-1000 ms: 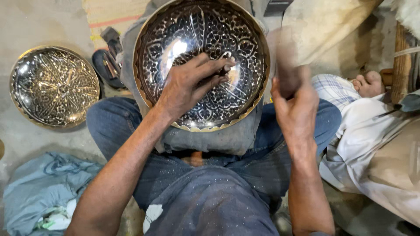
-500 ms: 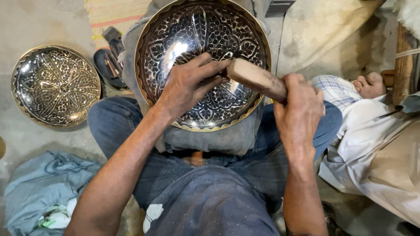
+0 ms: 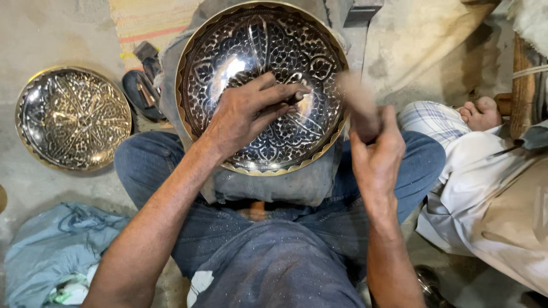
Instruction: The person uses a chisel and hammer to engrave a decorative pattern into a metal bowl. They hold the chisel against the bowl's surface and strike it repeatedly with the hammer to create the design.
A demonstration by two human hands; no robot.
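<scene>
A large round engraved metal bowl (image 3: 251, 63) with a gold rim leans on a grey cloth pad between my knees. My left hand (image 3: 242, 114) rests inside the bowl and pinches a small dark chisel (image 3: 295, 97), its tip against the patterned surface. My right hand (image 3: 377, 154) is to the right of the bowl, closed around a wooden mallet (image 3: 354, 97) that is raised and blurred by motion beside the bowl's right rim.
A second engraved bowl (image 3: 73, 118) lies on the floor at the left, next to dark sandals (image 3: 141, 85). A blue-grey cloth (image 3: 51, 251) lies at the lower left. Another person's leg in checked and white cloth and a bare foot (image 3: 482, 113) are at the right.
The mallet came down onto the chisel half a second ago and has now swung back up, blurred. My left hand has stayed on the chisel in the bowl.
</scene>
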